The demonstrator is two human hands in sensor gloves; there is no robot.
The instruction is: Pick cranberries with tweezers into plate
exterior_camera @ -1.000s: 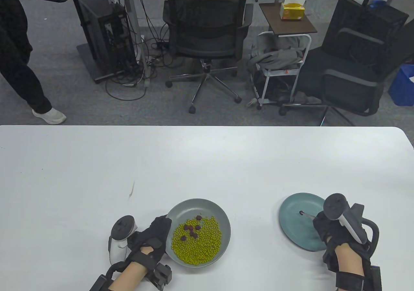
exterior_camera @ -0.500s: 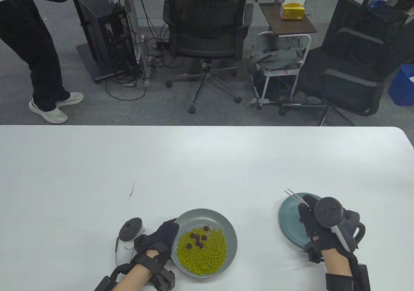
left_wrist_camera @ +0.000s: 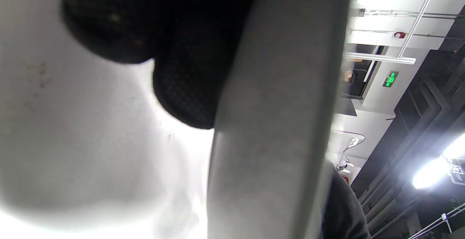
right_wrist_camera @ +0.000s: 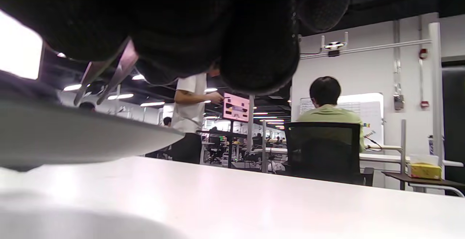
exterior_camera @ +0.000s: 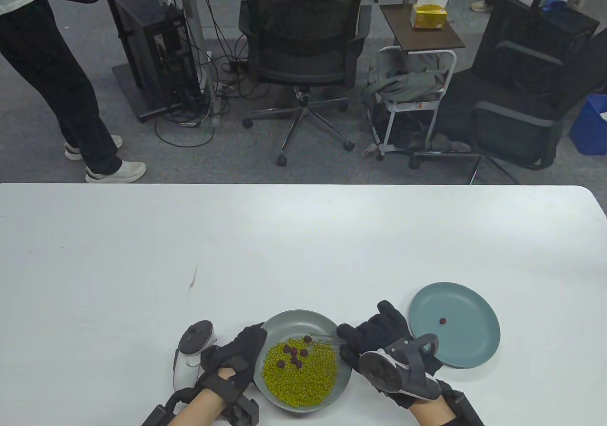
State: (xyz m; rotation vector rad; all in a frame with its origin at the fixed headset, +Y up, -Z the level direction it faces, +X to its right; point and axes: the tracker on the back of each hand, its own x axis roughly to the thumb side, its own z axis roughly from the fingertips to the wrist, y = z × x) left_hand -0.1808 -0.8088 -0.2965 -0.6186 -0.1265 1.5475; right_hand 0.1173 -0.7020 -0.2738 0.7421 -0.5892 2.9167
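Observation:
A grey bowl (exterior_camera: 327, 324) near the front edge holds green beans (exterior_camera: 303, 376) and several dark red cranberries (exterior_camera: 294, 353). My left hand (exterior_camera: 251, 340) grips the bowl's left rim; the rim fills the left wrist view (left_wrist_camera: 272, 122) next to my gloved fingers (left_wrist_camera: 181, 68). My right hand (exterior_camera: 353, 338) holds thin metal tweezers (exterior_camera: 325, 336) over the bowl's right side, tips pointing left toward the cranberries. In the right wrist view the tweezers (right_wrist_camera: 105, 73) have their tips apart and empty above the bowl rim (right_wrist_camera: 91, 133). A teal plate (exterior_camera: 474, 345) to the right holds one cranberry (exterior_camera: 442, 321).
The white table (exterior_camera: 284, 246) runs to a far edge, with office chairs and a small side table on the floor beyond. A person stands at the far left (exterior_camera: 71, 89). A small dark mark (exterior_camera: 193, 279) lies on the table left of the bowl.
My right hand has moved left with the tweezers from the teal plate to the grey bowl, leaving one cranberry on the plate. The bowl and my left hand have shifted slightly right.

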